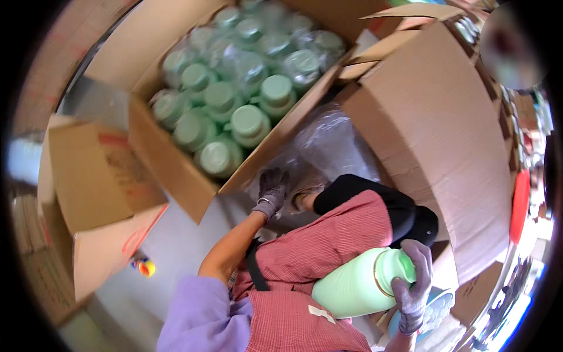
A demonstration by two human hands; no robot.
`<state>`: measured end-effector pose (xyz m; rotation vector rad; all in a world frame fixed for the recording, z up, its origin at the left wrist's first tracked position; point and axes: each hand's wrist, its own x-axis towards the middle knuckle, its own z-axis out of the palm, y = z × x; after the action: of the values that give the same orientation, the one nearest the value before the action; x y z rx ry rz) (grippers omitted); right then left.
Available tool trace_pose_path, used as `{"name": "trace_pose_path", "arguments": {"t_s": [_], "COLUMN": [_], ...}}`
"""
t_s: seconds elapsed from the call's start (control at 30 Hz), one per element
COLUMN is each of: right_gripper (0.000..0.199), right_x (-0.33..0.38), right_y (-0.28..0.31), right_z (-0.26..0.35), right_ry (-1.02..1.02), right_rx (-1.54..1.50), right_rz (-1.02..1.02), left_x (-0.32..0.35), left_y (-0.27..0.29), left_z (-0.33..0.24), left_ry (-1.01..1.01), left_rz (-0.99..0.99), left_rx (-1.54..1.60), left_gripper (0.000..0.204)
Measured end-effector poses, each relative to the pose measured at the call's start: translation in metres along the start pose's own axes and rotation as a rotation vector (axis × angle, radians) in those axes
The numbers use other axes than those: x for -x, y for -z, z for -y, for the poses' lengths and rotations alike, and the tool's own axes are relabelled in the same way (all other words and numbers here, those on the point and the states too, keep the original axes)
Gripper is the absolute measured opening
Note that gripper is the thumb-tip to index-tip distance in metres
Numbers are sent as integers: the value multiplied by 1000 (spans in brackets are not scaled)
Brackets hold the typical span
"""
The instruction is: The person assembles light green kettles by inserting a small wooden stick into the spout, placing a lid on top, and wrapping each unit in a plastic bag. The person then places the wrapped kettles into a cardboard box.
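Note:
My right hand (414,286), in a grey glove, grips a light green thermos bottle (352,284) around its lid end. The bottle lies tilted across my lap, with a thin gold band below the lid. My left hand (273,189), also gloved, reaches down to clear plastic bags (334,138) beside a large carton. Its fingers are stretched out and hold nothing that I can see. That open carton (167,167) contains several similar green bottles (249,124), standing upright, some wrapped in clear plastic.
Another open carton (91,182) stands at the left. A large cardboard flap (434,129) rises at the right. A small yellow and blue roll (143,267) lies on the grey floor. Something blue and round (437,308) is partly hidden behind my right hand.

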<state>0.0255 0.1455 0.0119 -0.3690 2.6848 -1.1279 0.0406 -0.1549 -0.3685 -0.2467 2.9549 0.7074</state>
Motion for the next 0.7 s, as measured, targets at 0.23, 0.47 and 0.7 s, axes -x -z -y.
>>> {"name": "trace_pose_path", "arguments": {"t_s": [0.23,0.47,0.7], "right_gripper": [54,55,68], "right_x": [10,27,-32], "right_y": [20,35,32], "right_z": [11,-19,1], "right_ry": [29,104,347], "right_rx": [-106,-170,-84], "right_rz": [62,-52,-193], "left_x": [-14,-23,3], "left_y": [-110,106,237], "left_z": [90,-52,-193], "left_ry": [-150,63,-103], "left_rz": [-204,110,-149], "left_rx": [-365,-196,1402], "left_gripper": [41,72,57]}}
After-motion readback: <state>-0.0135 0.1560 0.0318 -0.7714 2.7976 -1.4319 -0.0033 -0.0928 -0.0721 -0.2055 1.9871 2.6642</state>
